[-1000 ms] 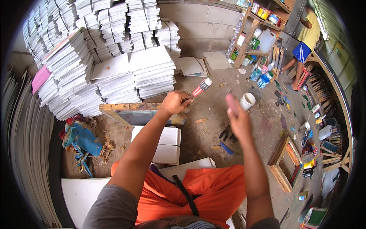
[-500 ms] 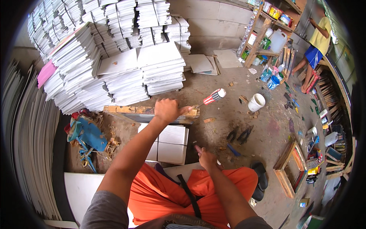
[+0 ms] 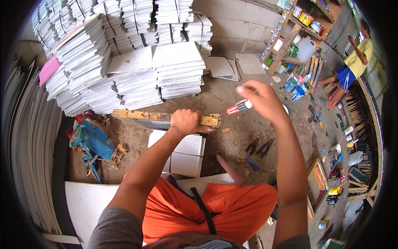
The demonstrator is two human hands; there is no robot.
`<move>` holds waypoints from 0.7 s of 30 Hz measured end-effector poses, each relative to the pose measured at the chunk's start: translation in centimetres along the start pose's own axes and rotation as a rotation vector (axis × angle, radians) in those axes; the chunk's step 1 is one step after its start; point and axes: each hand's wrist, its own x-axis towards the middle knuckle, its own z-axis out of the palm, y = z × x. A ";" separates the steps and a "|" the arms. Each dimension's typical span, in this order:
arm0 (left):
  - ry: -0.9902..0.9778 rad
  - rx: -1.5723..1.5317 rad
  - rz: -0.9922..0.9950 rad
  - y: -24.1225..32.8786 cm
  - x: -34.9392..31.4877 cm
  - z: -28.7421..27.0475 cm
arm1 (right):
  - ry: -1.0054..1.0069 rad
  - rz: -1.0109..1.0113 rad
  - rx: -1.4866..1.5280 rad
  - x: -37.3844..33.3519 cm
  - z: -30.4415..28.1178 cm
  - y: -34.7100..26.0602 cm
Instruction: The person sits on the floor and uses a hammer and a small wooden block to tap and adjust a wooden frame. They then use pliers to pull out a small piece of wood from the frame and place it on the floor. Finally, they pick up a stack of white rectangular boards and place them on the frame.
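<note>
My left hand (image 3: pixel 185 121) is wrapped over the top of a wooden frame (image 3: pixel 145 115) with worn, stained edges, standing on its side. A screwdriver (image 3: pixel 237 108) with a red, white and blue flag-pattern handle sticks out from the frame's right end, its shaft against the wood. Above the handle's end hovers my right hand (image 3: pixel 263 99), fingers loosely bent and apart, holding nothing. A pinkish rod-like handle (image 3: pixel 229 169) lies by my right knee. Just below the frame sits a white stack tied with a dark cord (image 3: pixel 184 155).
Pliers (image 3: pixel 259 147) and a blue tool (image 3: pixel 252 163) lie right of the tied stack. Tall stacks of white sheets (image 3: pixel 178 62) stand behind the frame. A blue bag (image 3: pixel 97 143) is at left. A person in a yellow shirt (image 3: pixel 360 54) is at far right, beyond a shelf (image 3: pixel 286 45).
My right hand has let go of the pinkish rod and risen to the screwdriver's handle end. My left hand stays on the frame. The view has shifted slightly.
</note>
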 end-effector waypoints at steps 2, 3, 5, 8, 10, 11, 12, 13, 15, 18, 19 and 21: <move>-0.030 -0.007 -0.027 0.1 0.2 -0.4 | -0.202 0.000 -0.286 1.0 0.8 -1.8; -0.032 -0.012 -0.027 0.3 0.3 -0.5 | -0.247 0.012 -0.409 1.2 1.3 -2.3; -0.037 -0.021 -0.031 0.6 0.6 -0.9 | -0.322 0.043 -0.553 1.6 1.6 -2.5; -0.097 -0.029 -0.037 1.0 1.3 -1.3 | -0.360 0.091 -0.589 2.3 1.9 -1.5; -0.110 -0.030 -0.064 0.6 1.7 -1.1 | -0.311 0.103 -0.578 1.9 2.4 -1.1; -0.116 -0.032 -0.075 0.5 2.0 -1.0 | -0.264 0.099 -0.559 1.3 2.8 -0.7; -0.119 -0.032 -0.070 0.4 2.3 -1.0 | -0.214 0.093 -0.543 0.6 3.2 -0.4; -0.121 -0.034 -0.065 0.1 2.5 -1.0 | -0.163 0.087 -0.527 -0.1 3.5 -0.1; -0.126 -0.036 -0.053 -0.3 2.8 -1.0 | -0.105 0.075 -0.528 -1.6 3.9 -0.1; -0.104 -0.045 -0.064 -0.2 2.7 -0.7 | -0.033 0.093 -0.557 -4.0 5.6 -0.2; -0.105 -0.055 -0.059 -0.1 2.7 -0.8 | -0.010 0.104 -0.575 -4.8 6.0 -0.3; -0.108 -0.072 -0.056 0.2 2.5 -1.0 | -0.004 0.088 -0.547 -5.3 6.2 0.1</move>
